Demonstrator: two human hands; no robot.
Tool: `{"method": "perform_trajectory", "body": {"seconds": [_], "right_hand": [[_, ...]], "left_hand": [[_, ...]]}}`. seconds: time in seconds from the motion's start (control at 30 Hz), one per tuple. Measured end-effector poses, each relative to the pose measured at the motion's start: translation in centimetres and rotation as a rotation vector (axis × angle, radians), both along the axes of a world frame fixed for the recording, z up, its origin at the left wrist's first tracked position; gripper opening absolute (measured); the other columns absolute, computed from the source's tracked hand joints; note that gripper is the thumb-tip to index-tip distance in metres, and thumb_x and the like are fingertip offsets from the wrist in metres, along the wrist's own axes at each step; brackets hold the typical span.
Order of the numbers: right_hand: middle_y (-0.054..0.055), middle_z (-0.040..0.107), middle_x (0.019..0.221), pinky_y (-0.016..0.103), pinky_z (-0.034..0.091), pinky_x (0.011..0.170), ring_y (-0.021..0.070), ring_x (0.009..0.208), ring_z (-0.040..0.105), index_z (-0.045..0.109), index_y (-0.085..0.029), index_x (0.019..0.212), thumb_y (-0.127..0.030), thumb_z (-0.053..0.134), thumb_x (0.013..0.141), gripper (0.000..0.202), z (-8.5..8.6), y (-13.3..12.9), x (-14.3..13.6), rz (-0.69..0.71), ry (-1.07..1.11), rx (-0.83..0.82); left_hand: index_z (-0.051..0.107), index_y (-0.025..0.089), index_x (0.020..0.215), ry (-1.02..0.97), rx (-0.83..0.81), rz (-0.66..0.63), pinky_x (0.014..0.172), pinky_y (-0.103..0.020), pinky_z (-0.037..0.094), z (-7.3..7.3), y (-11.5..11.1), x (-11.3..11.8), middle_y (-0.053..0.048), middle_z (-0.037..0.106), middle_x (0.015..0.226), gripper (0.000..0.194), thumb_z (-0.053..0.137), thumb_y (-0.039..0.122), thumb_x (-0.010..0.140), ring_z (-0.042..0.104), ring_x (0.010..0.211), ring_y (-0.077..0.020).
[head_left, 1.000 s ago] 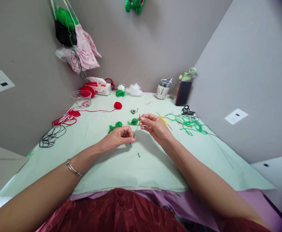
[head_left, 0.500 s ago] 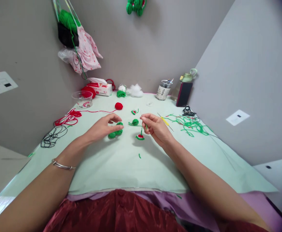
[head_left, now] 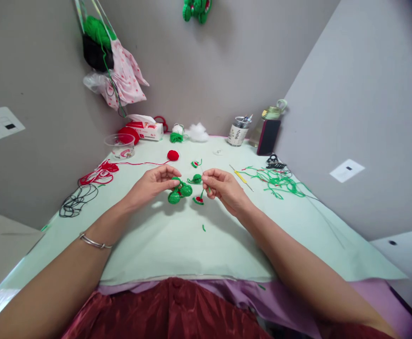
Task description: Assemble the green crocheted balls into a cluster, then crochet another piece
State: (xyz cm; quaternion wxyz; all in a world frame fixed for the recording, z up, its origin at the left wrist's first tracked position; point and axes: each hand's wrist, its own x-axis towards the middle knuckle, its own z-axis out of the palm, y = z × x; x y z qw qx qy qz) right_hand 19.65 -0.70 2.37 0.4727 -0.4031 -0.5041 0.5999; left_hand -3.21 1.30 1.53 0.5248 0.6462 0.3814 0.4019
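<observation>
My left hand (head_left: 154, 183) is closed on a crocheted green piece (head_left: 180, 191) made of rounded balls with some red between them, raised over the table. Thumb and fingers of my right hand (head_left: 223, 187) pinch a green yarn tail (head_left: 202, 191). From that tail dangles a small crocheted watermelon slice (head_left: 199, 200), red with a white and green edge. Whether a needle is also in the pinch, I cannot tell. Between the hands, a small green crocheted ball (head_left: 196, 179) lies on the table, and a second watermelon slice (head_left: 194, 164) rests behind it.
A yellow-handled crochet hook (head_left: 240, 177) and tangled green yarn (head_left: 280, 182) lie at right. Red yarn (head_left: 102, 173) and black cord (head_left: 78, 200) spread at left. Behind are a red yarn ball (head_left: 172, 155), tissue box (head_left: 151, 131), white stuffing (head_left: 198, 133), pen holder (head_left: 237, 132) and phone (head_left: 268, 137).
My left hand has closed on the green crocheted piece and lifted it, turning it to the right. My right hand has shifted slightly left, carrying the hanging watermelon slice along.
</observation>
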Motion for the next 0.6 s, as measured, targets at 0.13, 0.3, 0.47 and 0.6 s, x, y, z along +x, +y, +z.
{"method": "perform_trajectory", "body": {"seconds": [0.13, 0.3, 0.47, 0.6], "right_hand": [[-0.003, 0.063, 0.063, 0.021, 0.038, 0.047, 0.0064, 0.047, 0.051, 0.062, -0.018, 0.081, -0.038, 0.081, 0.069, 0.031, -0.2, -0.1, -0.2, 0.061, -0.036, 0.022], [-0.003, 0.063, 0.063, 0.021, 0.040, 0.047, 0.0074, 0.048, 0.052, 0.065, -0.018, 0.085, -0.039, 0.079, 0.073, 0.028, -0.6, -0.2, -0.4, 0.124, -0.078, 0.065], [-0.004, 0.062, 0.063, 0.022, 0.041, 0.047, 0.0082, 0.048, 0.053, 0.069, -0.018, 0.099, -0.039, 0.076, 0.075, 0.032, -0.8, -0.5, -0.9, 0.181, -0.126, 0.086], [-0.002, 0.063, 0.063, 0.022, 0.041, 0.046, 0.0085, 0.047, 0.053, 0.069, -0.016, 0.089, -0.041, 0.077, 0.074, 0.030, -0.9, -0.9, -1.3, 0.170, -0.158, 0.114]], "left_hand": [[0.064, 0.020, 0.101, -0.063, -0.045, 0.026, 0.073, -0.030, 0.050, 0.0, -0.4, 0.4, -0.002, 0.067, 0.087, 0.031, 0.075, 0.038, 0.078, 0.065, 0.079, -0.0171], [0.065, 0.020, 0.094, -0.063, -0.052, 0.045, 0.058, -0.025, 0.043, 0.4, -1.2, 1.2, 0.002, 0.061, 0.076, 0.027, 0.076, 0.037, 0.076, 0.056, 0.062, -0.0112], [0.065, 0.019, 0.093, -0.066, -0.076, -0.014, 0.053, -0.023, 0.039, 0.4, -1.6, 1.9, 0.003, 0.058, 0.071, 0.025, 0.074, 0.037, 0.078, 0.050, 0.056, -0.0090], [0.067, 0.019, 0.096, -0.081, -0.067, -0.027, 0.054, -0.023, 0.038, -0.1, -1.7, 2.1, 0.002, 0.061, 0.074, 0.025, 0.073, 0.037, 0.079, 0.050, 0.058, -0.0090]]}}
